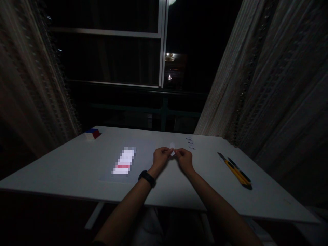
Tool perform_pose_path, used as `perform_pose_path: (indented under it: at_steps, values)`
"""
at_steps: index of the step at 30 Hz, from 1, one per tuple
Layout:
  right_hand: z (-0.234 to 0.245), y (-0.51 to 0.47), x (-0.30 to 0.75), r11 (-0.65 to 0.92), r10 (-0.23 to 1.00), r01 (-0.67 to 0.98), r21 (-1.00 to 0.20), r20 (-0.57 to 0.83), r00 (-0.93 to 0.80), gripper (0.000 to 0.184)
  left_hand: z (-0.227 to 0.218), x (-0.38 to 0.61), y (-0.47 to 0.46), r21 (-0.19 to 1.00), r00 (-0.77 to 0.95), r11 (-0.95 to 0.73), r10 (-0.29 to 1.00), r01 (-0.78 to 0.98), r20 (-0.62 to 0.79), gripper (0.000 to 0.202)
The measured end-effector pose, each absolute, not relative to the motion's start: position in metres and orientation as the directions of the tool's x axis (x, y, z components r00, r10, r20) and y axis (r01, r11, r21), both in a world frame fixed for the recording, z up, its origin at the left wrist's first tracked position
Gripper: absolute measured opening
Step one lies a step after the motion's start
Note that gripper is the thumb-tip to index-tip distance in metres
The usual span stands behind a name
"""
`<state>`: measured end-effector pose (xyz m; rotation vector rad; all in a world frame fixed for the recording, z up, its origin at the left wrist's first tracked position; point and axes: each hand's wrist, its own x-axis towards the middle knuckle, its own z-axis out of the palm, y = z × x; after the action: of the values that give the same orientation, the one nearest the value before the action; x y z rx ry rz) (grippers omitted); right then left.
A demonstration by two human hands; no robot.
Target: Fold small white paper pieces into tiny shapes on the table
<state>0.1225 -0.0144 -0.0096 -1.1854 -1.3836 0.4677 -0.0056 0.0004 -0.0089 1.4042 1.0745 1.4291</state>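
Fingers (167, 150) of the left hand (161, 158) and the right hand (183, 159) meet at the tips, both pinching a small white piece (172, 152), apparently paper, just above or on the tabletop (176, 191); I cannot tell which. With that piece as the clock's centre and twelve toward the window (162, 44), small dark-marked bits (190, 143) sit near at two o'clock. Between three and four lie a yellow-and-black cutter (234, 172) and, just beside it, a slim dark tool (239, 169). Around nine, a bright pixelated rectangle (124, 161) lies over a pale sheet (106, 177). Farther off, between nine and ten, stands a blue, red and white block (92, 133). A dark band (147, 178) circles the left wrist.
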Motion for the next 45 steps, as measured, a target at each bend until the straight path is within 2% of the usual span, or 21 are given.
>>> perform_pose_path:
  at_steps: [5, 15, 22, 30, 38, 45]
  values:
    - [-0.011, -0.013, 0.121, 0.406, 0.844, 0.328, -0.853, 0.488, 0.223, 0.028, -0.007, -0.005, -0.001, 0.947, -0.021, -0.318, 0.947, 0.031, 0.319, 0.036]
    - [-0.022, -0.008, 0.118, 0.444, 0.843, 0.274, -0.853, 0.501, 0.196, 0.03, -0.005, -0.004, -0.003, 0.908, -0.106, -0.353, 0.918, 0.223, 0.383, 0.04]
    - [-0.022, -0.009, 0.116, 0.436, 0.848, 0.255, -0.863, 0.489, 0.204, 0.03, -0.005, -0.006, -0.005, 0.891, -0.089, -0.385, 0.905, 0.24, 0.415, 0.041]
    - [-0.019, -0.011, 0.116, 0.441, 0.85, 0.252, -0.862, 0.491, 0.192, 0.029, -0.003, -0.009, -0.005, 0.853, -0.059, -0.395, 0.897, 0.34, 0.439, 0.042]
    - [-0.022, -0.01, 0.116, 0.437, 0.848, 0.256, -0.862, 0.49, 0.202, 0.031, -0.003, -0.01, -0.005, 0.865, -0.052, -0.389, 0.904, 0.316, 0.425, 0.042]
    - [-0.023, -0.008, 0.119, 0.44, 0.851, 0.193, -0.877, 0.476, 0.222, 0.03, 0.0, -0.008, -0.005, 0.914, -0.053, -0.351, 0.928, 0.202, 0.368, 0.044]
